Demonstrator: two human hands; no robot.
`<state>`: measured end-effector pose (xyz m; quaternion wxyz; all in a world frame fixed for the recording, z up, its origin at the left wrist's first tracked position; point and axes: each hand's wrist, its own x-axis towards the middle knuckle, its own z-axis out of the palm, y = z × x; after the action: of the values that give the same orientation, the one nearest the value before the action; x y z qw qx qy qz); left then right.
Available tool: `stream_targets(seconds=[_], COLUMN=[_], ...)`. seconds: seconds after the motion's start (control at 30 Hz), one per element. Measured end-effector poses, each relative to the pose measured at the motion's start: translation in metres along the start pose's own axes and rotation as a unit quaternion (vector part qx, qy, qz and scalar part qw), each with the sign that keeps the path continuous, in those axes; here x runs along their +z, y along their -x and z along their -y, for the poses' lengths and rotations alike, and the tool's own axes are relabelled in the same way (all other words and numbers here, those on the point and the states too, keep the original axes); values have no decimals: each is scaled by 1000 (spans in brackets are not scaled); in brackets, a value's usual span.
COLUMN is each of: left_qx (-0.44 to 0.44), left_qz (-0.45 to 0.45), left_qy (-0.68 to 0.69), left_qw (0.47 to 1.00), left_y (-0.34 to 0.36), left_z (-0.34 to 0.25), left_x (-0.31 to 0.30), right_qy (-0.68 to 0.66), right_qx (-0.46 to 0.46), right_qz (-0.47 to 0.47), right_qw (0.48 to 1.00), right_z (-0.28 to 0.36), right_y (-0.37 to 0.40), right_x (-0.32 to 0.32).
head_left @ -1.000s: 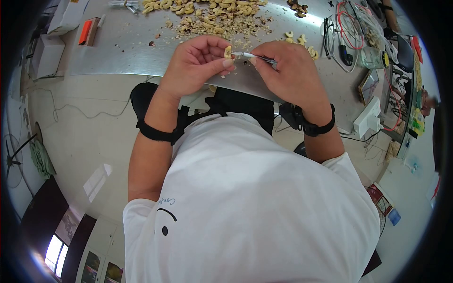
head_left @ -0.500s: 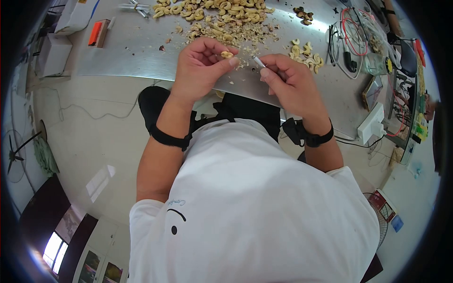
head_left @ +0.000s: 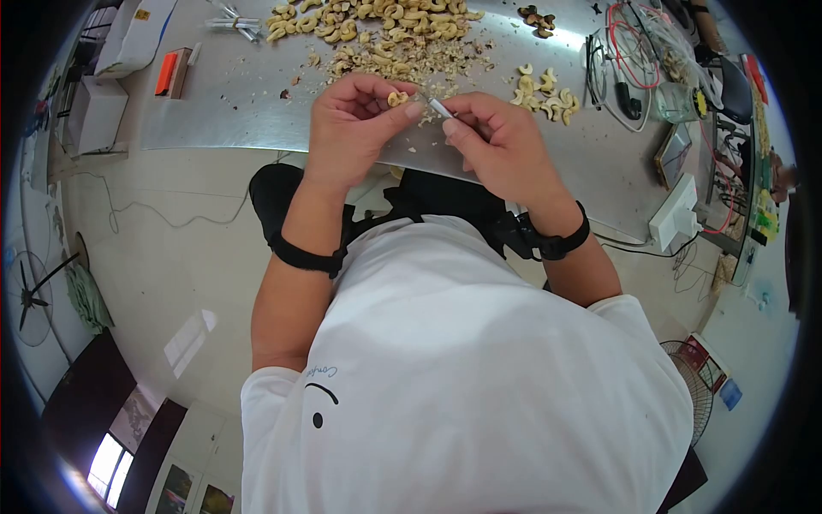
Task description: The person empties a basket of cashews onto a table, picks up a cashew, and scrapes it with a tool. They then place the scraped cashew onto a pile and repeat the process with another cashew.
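Note:
Between the thumb and fingers of my left hand (head_left: pixel 355 124) is a cashew nut (head_left: pixel 397 98), held over the near edge of the metal table (head_left: pixel 231 116). My right hand (head_left: pixel 501 141) grips a small silver tool (head_left: pixel 440 108), its tip pointing at the nut. Whether the tip touches the nut is too small to tell. Beyond my hands lies a large pile of cashews (head_left: pixel 398 26), with crumbs and skin flakes (head_left: pixel 428 64) in front of it. A smaller group of pale cashews (head_left: pixel 548 96) lies to the right of the flakes.
Dark nut pieces (head_left: pixel 538 20) lie at the back. Silver tools (head_left: pixel 235 24) and an orange-and-brown box (head_left: pixel 174 74) are at the left. Tangled cables (head_left: pixel 629 51), a glass jar (head_left: pixel 675 109) and a white power strip (head_left: pixel 674 214) occupy the right side.
My right hand has moved left, bringing the tool closer to the nut. The nut has turned slightly in my left hand. The whole view has shifted a little.

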<state>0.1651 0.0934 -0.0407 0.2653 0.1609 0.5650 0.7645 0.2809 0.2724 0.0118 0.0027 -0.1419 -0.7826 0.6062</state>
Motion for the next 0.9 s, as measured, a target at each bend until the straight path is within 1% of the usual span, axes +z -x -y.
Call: stream_targets(seconds=[0.1, 0.2, 0.3, 0.4, 0.5, 0.67, 0.8, 0.9], left_qx=[-1, -16, 10, 28, 30, 13, -1, 5], left_qz=[22, 31, 44, 51, 70, 65, 74, 79], left_qy=[76, 107, 50, 74, 73, 19, -2, 2], left_qw=[997, 994, 998, 996, 994, 998, 997, 997], left_y=[0, -1, -1, -1, -1, -1, 0, 0], left_z=[2, 4, 6, 3, 6, 1, 1, 0], left_x=[-7, -10, -11, -7, -11, -8, -10, -10], right_qy=[8, 28, 64, 106, 142, 177, 179, 180], right_qx=[-9, -32, -49, -66, -88, -100, -88, -73], right_qz=[-4, -6, 1, 3, 10, 28, 45, 55], right_qw=[1000, 999, 997, 992, 986, 979, 979, 979], right_z=[-2, 2, 7, 7, 11, 11, 16, 17], right_y=[0, 0, 1, 0, 0, -1, -1, -2], right_x=[-1, 0, -2, -7, -13, -20, -20, -20])
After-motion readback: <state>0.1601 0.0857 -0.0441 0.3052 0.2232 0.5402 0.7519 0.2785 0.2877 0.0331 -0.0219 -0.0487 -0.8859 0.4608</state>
